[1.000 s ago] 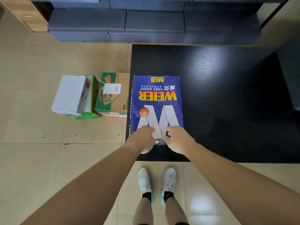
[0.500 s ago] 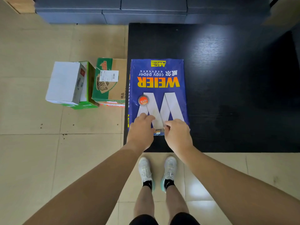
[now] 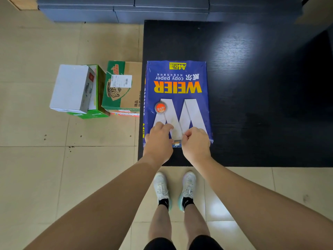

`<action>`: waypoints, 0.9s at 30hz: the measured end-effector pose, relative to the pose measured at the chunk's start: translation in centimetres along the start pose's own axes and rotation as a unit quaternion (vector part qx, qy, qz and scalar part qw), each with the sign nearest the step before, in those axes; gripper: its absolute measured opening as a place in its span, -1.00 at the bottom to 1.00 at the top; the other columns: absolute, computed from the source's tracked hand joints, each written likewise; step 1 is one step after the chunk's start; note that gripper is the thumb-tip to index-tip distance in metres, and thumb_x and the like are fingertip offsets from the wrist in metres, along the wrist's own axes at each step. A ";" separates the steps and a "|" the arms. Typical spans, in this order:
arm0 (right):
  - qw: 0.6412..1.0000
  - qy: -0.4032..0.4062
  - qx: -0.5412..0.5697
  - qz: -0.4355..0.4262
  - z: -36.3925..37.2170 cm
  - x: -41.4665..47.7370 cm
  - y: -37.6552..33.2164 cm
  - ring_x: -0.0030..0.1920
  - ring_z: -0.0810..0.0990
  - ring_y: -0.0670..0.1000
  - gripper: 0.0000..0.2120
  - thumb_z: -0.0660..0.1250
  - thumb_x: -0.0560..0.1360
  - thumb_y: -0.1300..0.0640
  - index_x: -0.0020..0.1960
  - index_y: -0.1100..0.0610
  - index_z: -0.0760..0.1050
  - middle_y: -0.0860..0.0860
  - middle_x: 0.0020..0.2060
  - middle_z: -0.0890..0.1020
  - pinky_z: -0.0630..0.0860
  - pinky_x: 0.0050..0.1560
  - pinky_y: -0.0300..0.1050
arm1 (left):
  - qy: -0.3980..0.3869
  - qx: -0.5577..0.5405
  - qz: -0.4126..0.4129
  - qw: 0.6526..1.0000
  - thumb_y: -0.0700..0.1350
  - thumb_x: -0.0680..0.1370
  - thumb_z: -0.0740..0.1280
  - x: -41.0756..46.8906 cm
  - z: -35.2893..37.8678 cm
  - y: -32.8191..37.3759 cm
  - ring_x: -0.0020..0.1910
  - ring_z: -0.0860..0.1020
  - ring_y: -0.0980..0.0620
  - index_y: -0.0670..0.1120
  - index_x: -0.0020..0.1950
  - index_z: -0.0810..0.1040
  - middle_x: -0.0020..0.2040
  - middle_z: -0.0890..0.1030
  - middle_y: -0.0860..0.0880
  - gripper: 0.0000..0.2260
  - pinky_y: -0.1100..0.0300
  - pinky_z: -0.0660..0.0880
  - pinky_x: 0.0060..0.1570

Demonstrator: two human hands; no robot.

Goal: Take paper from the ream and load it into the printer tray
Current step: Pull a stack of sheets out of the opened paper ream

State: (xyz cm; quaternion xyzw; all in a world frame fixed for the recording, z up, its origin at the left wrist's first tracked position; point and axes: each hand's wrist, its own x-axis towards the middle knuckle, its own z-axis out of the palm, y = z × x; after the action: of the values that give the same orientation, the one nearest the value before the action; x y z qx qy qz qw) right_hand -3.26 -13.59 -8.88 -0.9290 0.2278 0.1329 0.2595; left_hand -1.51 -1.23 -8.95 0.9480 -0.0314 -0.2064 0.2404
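Note:
A blue wrapped ream of copy paper with yellow "WEIER" lettering lies flat at the near left corner of a black table. My left hand and my right hand rest side by side on the ream's near end, fingers curled and pinching the wrapper at its near edge seam. A small strip of the wrapper's end flap shows between the two hands. The wrapper looks closed along the rest of its length. No printer or tray is in view.
Cardboard boxes stand on the tiled floor left of the table: a white one, a green one and a green-and-brown one. Dark grey blocks line the far side. My feet in white shoes stand at the table's near edge.
Both hands have slid a little further onto the ream's near end and tightened their pinch on the wrapper. The camera has shifted slightly; the ream has not moved on the table.

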 end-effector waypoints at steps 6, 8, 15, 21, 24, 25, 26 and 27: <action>0.998 0.004 -0.012 -0.063 0.6 -0.5 0.1 -0.10 0.55 0.08 -0.94 0.30 0.54 0.27 -0.03 0.19 0.54 0.10 -0.13 0.60 0.53 -0.11 -0.02 | 0.005 -0.009 0.003 1.000 -0.21 0.50 0.46 -0.1 0.1 -0.1 0.16 0.50 -0.09 -0.01 0.30 0.51 0.16 0.47 -0.04 -0.61 -0.10 0.45 0.20; 0.997 0.006 0.007 -0.074 0.6 -0.5 0.2 -0.13 0.55 0.11 -0.96 0.29 0.54 0.28 -0.05 0.18 0.50 0.10 -0.17 0.59 0.54 -0.13 0.02 | 0.005 -0.011 0.004 1.000 -0.22 0.49 0.46 -0.1 0.2 -0.1 0.15 0.50 -0.09 -0.02 0.30 0.52 0.15 0.48 -0.05 -0.61 -0.10 0.45 0.19; 0.994 0.031 0.051 -0.096 0.7 -0.4 0.8 -0.13 0.59 0.08 -0.89 0.29 0.55 0.24 -0.05 0.21 0.60 0.11 -0.17 0.66 0.57 -0.06 0.04 | 0.007 -0.023 -0.002 1.000 -0.22 0.51 0.45 0.0 0.2 -0.1 0.17 0.49 -0.09 -0.02 0.31 0.51 0.17 0.47 -0.04 -0.61 -0.12 0.45 0.23; 0.992 0.001 0.062 -0.113 0.7 -0.7 1.8 -0.08 0.52 0.06 -0.87 0.21 0.59 0.23 -0.01 0.19 0.53 0.08 -0.12 0.59 0.48 -0.07 -0.07 | 0.006 -0.013 -0.005 1.000 -0.23 0.50 0.45 -0.3 0.2 0.2 0.14 0.48 -0.11 -0.01 0.31 0.47 0.17 0.46 -0.06 -0.59 -0.10 0.48 0.17; 0.989 -0.026 0.071 -0.125 0.6 -1.1 2.5 -0.08 0.51 0.03 -0.87 0.20 0.59 0.22 -0.03 0.14 0.52 0.02 -0.13 0.55 0.47 -0.10 -0.12 | -0.005 0.042 -0.004 0.999 -0.29 0.45 0.45 -0.5 0.2 0.8 0.10 0.49 -0.14 -0.04 0.30 0.45 0.16 0.46 -0.08 -0.54 -0.07 0.50 0.06; 0.988 -0.034 0.073 -0.129 0.6 -1.3 2.7 -0.07 0.51 0.02 -0.87 0.19 0.60 0.21 -0.03 0.13 0.52 0.02 -0.13 0.55 0.49 -0.08 -0.10 | -0.005 0.055 0.000 0.998 -0.29 0.44 0.45 -0.6 0.2 0.9 0.10 0.50 -0.14 -0.05 0.29 0.45 0.15 0.47 -0.08 -0.54 -0.06 0.51 0.03; 0.987 -0.042 0.078 -0.132 0.6 -1.4 2.9 -0.05 0.51 0.02 -0.86 0.19 0.60 0.20 -0.02 0.13 0.52 0.02 -0.12 0.56 0.50 -0.05 -0.08 | -0.001 0.058 0.006 0.998 -0.29 0.44 0.45 -0.8 0.3 1.0 0.09 0.50 -0.15 -0.06 0.29 0.45 0.15 0.47 -0.09 -0.55 -0.04 0.51 0.01; 0.986 -0.047 0.085 -0.135 0.7 -1.6 3.1 -0.05 0.51 0.02 -0.85 0.19 0.61 0.19 -0.01 0.14 0.53 0.03 -0.11 0.56 0.51 -0.03 -0.06 | 0.002 0.050 0.014 0.999 -0.28 0.45 0.45 -0.9 0.3 1.0 0.08 0.50 -0.14 -0.07 0.28 0.46 0.14 0.49 -0.09 -0.57 -0.02 0.52 0.00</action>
State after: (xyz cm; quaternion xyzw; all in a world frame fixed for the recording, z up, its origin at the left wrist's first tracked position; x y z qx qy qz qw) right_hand -6.30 -15.04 -10.15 -0.9187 0.0985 0.1204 0.3630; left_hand -2.45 -2.09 -8.42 0.9587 -0.0540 -0.1991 0.1957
